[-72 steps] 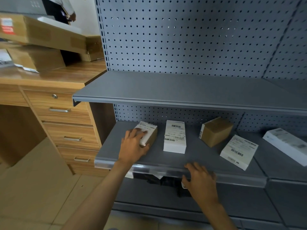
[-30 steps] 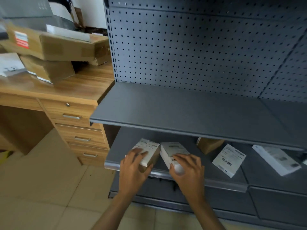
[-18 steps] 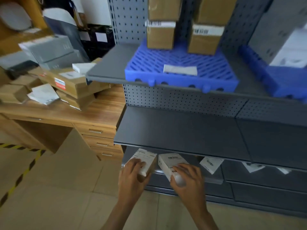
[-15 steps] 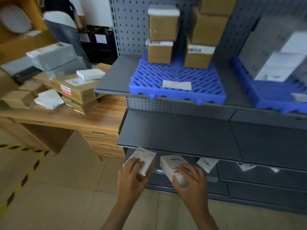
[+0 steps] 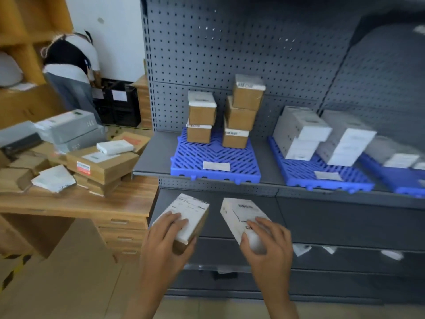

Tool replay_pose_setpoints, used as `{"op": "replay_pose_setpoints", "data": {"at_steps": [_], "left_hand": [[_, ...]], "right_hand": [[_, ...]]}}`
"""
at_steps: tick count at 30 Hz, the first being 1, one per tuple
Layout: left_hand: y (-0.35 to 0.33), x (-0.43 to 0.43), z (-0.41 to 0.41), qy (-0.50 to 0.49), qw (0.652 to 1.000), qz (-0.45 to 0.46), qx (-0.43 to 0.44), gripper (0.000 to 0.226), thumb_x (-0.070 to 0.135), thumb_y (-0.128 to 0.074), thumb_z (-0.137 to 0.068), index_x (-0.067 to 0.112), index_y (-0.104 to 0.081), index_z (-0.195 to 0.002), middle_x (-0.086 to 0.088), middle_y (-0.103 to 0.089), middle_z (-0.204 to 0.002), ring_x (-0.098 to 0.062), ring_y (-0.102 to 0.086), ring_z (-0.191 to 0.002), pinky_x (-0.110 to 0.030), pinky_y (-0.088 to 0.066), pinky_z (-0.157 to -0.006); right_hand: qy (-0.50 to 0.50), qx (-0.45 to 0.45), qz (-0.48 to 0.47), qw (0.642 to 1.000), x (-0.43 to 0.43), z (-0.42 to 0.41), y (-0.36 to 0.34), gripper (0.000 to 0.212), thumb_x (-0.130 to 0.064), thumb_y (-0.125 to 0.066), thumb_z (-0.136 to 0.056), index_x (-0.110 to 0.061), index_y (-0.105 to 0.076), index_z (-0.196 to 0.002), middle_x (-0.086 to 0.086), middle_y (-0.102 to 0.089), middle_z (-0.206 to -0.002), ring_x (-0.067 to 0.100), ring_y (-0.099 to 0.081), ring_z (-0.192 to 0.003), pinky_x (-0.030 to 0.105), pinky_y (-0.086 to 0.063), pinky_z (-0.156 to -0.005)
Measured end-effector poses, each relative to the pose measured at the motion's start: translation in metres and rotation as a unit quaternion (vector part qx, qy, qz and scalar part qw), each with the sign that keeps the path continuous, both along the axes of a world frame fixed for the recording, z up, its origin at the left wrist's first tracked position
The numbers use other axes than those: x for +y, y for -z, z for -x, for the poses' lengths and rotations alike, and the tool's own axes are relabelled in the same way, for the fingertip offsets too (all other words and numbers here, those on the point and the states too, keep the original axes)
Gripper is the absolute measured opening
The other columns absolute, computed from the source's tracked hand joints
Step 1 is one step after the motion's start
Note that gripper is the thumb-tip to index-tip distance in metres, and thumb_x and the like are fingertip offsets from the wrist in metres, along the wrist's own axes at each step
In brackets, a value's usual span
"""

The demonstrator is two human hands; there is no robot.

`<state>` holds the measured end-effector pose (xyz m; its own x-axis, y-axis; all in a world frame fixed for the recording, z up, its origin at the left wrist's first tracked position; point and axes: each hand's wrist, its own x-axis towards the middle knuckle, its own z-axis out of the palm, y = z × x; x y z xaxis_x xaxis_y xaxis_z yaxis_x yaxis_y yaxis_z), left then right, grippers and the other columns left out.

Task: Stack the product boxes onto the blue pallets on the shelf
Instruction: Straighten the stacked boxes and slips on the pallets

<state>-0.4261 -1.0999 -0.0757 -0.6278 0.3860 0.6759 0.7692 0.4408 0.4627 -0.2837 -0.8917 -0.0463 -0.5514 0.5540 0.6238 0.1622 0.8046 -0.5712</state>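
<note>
Raised off the low shelf [image 5: 345, 261], left hand [image 5: 167, 247] grips a brown box [image 5: 187, 214], right hand [image 5: 268, 246] a white box [image 5: 239, 211], under blue pallets [image 5: 216, 155].

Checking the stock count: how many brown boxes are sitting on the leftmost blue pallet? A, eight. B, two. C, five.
C: the leftmost blue pallet carries a two-box stack beside a three-box stack, all brown boxes.
</note>
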Motion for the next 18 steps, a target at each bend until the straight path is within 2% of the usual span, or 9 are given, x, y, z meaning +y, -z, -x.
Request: {"op": "replay_pose_setpoints", "data": {"at_steps": [9,16,18], "left_hand": [[-0.106,0.037,0.025,-0.022,0.997,-0.051,0.060,0.047,0.032,-0.087,-0.078,0.015,-0.071,-0.119,-0.001,-0.062,-0.135,-0.023,-0.055,-0.131,-0.042,-0.046,-0.103],[-0.188,0.088,0.094,-0.061,0.987,-0.074,0.129,0.047,0.035,-0.085,-0.081,0.013,-0.069,-0.119,-0.004,-0.063,-0.130,-0.026,-0.056,-0.126,-0.045,-0.046,-0.102],[-0.209,0.107,0.118,-0.080,0.984,-0.079,0.141,0.047,0.036,-0.084,-0.082,0.014,-0.067,-0.119,-0.002,-0.062,-0.129,-0.024,-0.055,-0.124,-0.044,-0.046,-0.100]], "right_hand": [[0.025,0.077,-0.043,0.996,0.024,0.001,-0.085,0.035,-0.040,-0.069,-0.082,-0.027,-0.076,-0.114,-0.009,-0.065,-0.122,0.019,-0.051,-0.115,0.050,-0.050,-0.091],[0.029,0.132,-0.074,0.988,0.072,0.042,-0.125,0.034,-0.034,-0.073,-0.083,-0.021,-0.077,-0.114,-0.004,-0.067,-0.121,0.021,-0.050,-0.113,0.044,-0.049,-0.094],[0.033,0.142,-0.072,0.987,0.089,0.054,-0.131,0.033,-0.030,-0.076,-0.081,-0.021,-0.077,-0.113,-0.003,-0.067,-0.121,0.023,-0.051,-0.113,0.046,-0.050,-0.092]]}}
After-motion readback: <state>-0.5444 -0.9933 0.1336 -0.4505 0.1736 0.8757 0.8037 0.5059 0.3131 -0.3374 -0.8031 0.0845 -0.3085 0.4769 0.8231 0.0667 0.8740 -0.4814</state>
